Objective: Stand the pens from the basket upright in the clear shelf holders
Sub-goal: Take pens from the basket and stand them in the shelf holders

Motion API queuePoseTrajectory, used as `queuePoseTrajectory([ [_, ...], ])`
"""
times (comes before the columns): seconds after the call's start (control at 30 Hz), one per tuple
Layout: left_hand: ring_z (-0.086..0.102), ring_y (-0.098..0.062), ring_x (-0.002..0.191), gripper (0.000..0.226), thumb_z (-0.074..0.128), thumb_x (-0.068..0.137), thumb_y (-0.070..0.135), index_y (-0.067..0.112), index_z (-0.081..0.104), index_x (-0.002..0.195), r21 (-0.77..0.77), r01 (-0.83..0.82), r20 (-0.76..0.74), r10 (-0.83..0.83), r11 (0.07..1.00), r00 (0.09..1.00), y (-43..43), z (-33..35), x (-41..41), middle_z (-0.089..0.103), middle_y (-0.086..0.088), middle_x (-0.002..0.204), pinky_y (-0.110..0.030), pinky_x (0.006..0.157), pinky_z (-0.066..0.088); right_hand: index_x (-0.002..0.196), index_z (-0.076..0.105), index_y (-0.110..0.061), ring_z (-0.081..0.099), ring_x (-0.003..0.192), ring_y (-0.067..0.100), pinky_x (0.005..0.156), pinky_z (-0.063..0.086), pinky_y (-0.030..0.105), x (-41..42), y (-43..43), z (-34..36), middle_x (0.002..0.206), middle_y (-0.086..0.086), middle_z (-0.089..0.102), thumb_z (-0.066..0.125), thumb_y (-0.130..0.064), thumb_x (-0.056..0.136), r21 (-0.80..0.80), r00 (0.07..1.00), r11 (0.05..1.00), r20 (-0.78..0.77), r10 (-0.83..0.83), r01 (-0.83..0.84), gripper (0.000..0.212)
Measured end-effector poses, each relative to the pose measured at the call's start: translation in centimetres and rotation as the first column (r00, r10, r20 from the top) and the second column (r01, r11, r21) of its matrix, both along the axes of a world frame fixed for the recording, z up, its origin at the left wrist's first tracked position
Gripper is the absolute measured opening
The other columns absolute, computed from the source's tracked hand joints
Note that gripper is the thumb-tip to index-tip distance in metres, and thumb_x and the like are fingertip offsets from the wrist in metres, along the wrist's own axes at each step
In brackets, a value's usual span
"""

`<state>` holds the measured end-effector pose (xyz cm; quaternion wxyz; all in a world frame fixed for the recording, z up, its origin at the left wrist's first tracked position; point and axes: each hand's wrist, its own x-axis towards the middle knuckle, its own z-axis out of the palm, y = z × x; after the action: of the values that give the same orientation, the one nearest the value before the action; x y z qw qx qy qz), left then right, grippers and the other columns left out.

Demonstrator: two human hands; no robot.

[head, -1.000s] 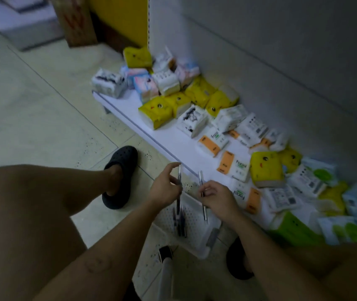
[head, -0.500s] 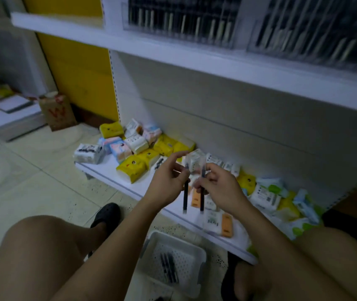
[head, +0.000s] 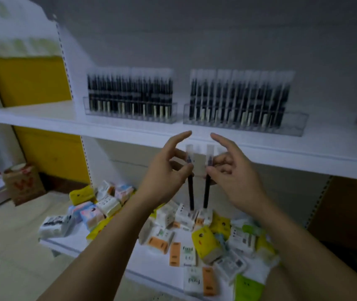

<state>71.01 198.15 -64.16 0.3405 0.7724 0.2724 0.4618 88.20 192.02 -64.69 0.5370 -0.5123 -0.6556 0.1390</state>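
Shelf point(head: 64, 122): white board across the view near hand height, grey wall point(head: 195, 40) behind, yellow panel point(head: 27, 79) at left; motion blur smears all of it.
Holders: left holder point(head: 129, 118) and right holder point(head: 244, 124) are clear trays sitting side by side on the shelf, both packed with stocked pens point(head: 129, 94) standing upright; the blur keeps me from counting them or reading any print.
Hidden: my fingers cover the middle of each pen I hold, and the lower ends blend into the packets point(head: 205, 240) behind them, so I cannot make out the tips.
Left hand point(head: 164, 177): raised just below the shelf edge, palm turned inward, thumb and curled fingers pinching the left pen point(head: 190, 192), index finger stretched up and free.
Right hand point(head: 236, 179): just beside it in a mirrored pose, thumb and curled fingers pinching the right pen point(head: 205, 192), index finger stretched up; the two index tips are apart.
Axis: both pens run near vertical, clear caps up, dark barrels hanging down; they sit closer together at the bottom than at the caps and do not touch.
Where: held in the air in front of the shelf's front edge, below the gap between the two holders, in neither one.
Below: lower shelf point(head: 151, 263) strewn with small yellow, white and orange packets; box point(head: 23, 183) on the floor point(head: 10, 257) at left.
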Motion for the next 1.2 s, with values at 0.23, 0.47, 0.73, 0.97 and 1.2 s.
queuePoseTrajectory([
  [0.23, 0.069, -0.006, 0.073, 0.036, 0.063, 0.092, 0.019, 0.041, 0.054, 0.12, 0.22, 0.073, 0.014, -0.078, 0.973, 0.997, 0.1, 8.2, 5.8, 0.06, 0.006, 0.101, -0.021, 0.059, 0.056, 0.124, 0.054, -0.038, 0.073, 0.077, 0.014, 0.07, 0.061, 0.034, 5.6, -1.5, 8.5, 0.105, -0.005, 0.058, 0.066, -0.009, 0.089, 0.165, 0.999, 0.985, 0.018, -0.046, 0.042, 0.047],
  [0.47, 0.064, -0.008, 0.077, 0.035, 0.062, 0.091, 0.015, 0.033, 0.056, 0.12, 0.294, 0.175, -0.012, -0.179, 0.94, 0.984, 0.5, 13.7, 11.8, 0.063, 0.002, 0.091, -0.021, 0.068, 0.056, 0.116, 0.059, -0.034, 0.07, 0.065, 0.023, 0.06, 0.061, 0.035, 11.3, -1.6, 13.9, 0.093, 0.001, 0.061, 0.067, -0.009, 0.089, 0.266, 0.99, 0.955, 0.001, -0.139, 0.133, 0.038],
  [0.73, 0.07, -0.013, 0.077, 0.034, 0.067, 0.088, 0.01, 0.03, 0.059, 0.114, 0.277, 0.21, 0.055, -0.234, 0.938, 0.971, 2.3, 17.8, 18.0, 0.06, 0.005, 0.105, -0.034, 0.063, 0.061, 0.118, 0.057, -0.031, 0.071, 0.067, 0.026, 0.057, 0.059, 0.031, 17.0, -0.5, 18.3, 0.096, 0.003, 0.061, 0.066, -0.007, 0.089, 0.332, 0.97, 0.913, -0.029, -0.242, 0.238, 0.039],
  [0.97, 0.069, -0.005, 0.073, 0.031, 0.069, 0.087, 0.011, 0.028, 0.061, 0.11, 0.373, 0.173, 0.026, -0.197, 0.911, 0.98, 4.0, 18.7, 22.7, 0.063, 0.006, 0.097, -0.016, 0.06, 0.054, 0.116, 0.055, -0.024, 0.072, 0.063, 0.017, 0.056, 0.059, 0.032, 21.2, 2.2, 19.6, 0.093, 0.002, 0.062, 0.068, -0.009, 0.087, 0.327, 0.945, 0.89, -0.028, -0.325, 0.316, 0.035],
  [1.2, 0.061, 0.005, 0.088, 0.025, 0.07, 0.086, 0.025, 0.034, 0.063, 0.107, 0.548, 0.012, 0.007, -0.018, 0.837, 1.0, 6.3, 19.8, 26.3, 0.066, 0.017, 0.087, 0.0, 0.073, 0.04, 0.109, 0.058, -0.025, 0.07, 0.065, 0.023, 0.056, 0.059, 0.036, 24.4, 5.8, 18.7, 0.089, 0.005, 0.064, 0.071, -0.009, 0.084, 0.303, 0.932, 0.883, -0.067, -0.355, 0.358, 0.033],
])
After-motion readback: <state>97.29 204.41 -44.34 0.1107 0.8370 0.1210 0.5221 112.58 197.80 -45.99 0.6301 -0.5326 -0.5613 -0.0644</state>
